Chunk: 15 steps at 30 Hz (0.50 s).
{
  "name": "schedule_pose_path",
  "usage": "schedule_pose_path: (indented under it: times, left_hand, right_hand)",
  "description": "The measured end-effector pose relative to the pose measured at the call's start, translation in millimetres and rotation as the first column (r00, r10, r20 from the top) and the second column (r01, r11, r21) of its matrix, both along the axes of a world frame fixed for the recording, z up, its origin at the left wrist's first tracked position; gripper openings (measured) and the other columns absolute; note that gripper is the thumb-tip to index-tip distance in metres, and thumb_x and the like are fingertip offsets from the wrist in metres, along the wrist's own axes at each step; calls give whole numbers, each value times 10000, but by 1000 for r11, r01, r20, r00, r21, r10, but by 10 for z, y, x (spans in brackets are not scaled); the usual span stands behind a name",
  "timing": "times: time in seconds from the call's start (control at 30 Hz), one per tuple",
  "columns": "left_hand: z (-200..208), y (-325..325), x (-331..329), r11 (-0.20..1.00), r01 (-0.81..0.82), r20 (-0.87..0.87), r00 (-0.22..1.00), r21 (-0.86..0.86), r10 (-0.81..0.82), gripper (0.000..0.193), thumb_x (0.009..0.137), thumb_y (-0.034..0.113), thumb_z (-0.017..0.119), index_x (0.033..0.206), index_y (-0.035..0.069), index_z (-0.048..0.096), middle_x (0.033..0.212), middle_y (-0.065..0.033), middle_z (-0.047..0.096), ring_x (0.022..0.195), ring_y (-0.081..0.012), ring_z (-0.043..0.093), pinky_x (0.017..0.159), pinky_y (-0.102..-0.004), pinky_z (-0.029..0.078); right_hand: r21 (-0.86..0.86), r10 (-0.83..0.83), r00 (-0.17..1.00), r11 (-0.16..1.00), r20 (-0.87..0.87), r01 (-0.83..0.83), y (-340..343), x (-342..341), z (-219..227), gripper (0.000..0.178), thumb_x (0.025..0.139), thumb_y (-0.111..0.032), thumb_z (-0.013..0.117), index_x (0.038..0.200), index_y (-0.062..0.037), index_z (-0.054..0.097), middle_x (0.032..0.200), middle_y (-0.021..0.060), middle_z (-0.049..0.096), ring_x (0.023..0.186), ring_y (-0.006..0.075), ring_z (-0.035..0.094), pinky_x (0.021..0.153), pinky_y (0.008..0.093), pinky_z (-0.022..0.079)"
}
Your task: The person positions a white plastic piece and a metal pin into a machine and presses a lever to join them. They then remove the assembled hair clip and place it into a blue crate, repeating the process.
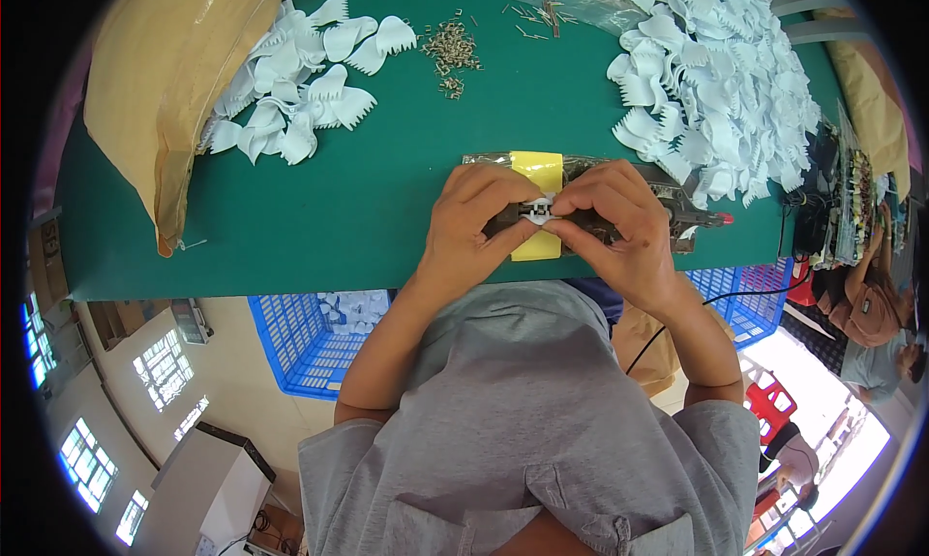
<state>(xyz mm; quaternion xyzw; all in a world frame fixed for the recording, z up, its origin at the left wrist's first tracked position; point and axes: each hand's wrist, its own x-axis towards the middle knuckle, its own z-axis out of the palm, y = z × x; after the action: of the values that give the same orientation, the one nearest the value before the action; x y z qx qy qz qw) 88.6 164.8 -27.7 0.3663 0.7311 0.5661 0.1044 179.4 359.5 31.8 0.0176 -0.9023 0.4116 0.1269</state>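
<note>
Over a dark fixture (489,158) banded with yellow tape (537,172), my left hand (466,225) and my right hand (624,222) meet fingertip to fingertip. Both are closed in a pinch on a small white plastic hair claw clip (538,219). Dark metal shows in the middle of the clip, but its detail is too small to make out. To the right of my right hand lies a dark tool (689,210) with a red tip, partly hidden by that hand.
White toothed clip halves lie in a large heap (716,101) at right and a smaller heap (290,101) beside a tan sack (184,82). Between them sit small metal springs (452,48) and thin pins (542,19). Blue crates (290,348) stand below the green table (387,237).
</note>
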Motion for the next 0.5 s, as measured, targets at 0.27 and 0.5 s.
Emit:
schedule_pose_path:
  times: [0.27, 0.5]
  left_hand:
    - [109, 15, -140, 988, 151, 140, 978, 25, -153, 297, 761, 8, 845, 1040, 60, 760, 1015, -58, 709, 931, -205, 659, 814, -321, 522]
    - [39, 67, -112, 993, 106, 81, 991, 59, -111, 251, 768, 70, 853, 1000, 84, 760, 947, -46, 682, 891, -234, 640, 811, -340, 511]
  right_hand:
    - [36, -11, 1000, 999, -23, 12, 11, 13, -18, 246, 768, -117, 888, 942, -70, 720, 924, 64, 702, 877, 283, 638, 744, 394, 511]
    - [55, 10, 999, 998, -35, -8, 30, 41, -48, 256, 775, -92, 878, 977, -69, 722, 959, 69, 713, 910, 278, 653, 754, 376, 538]
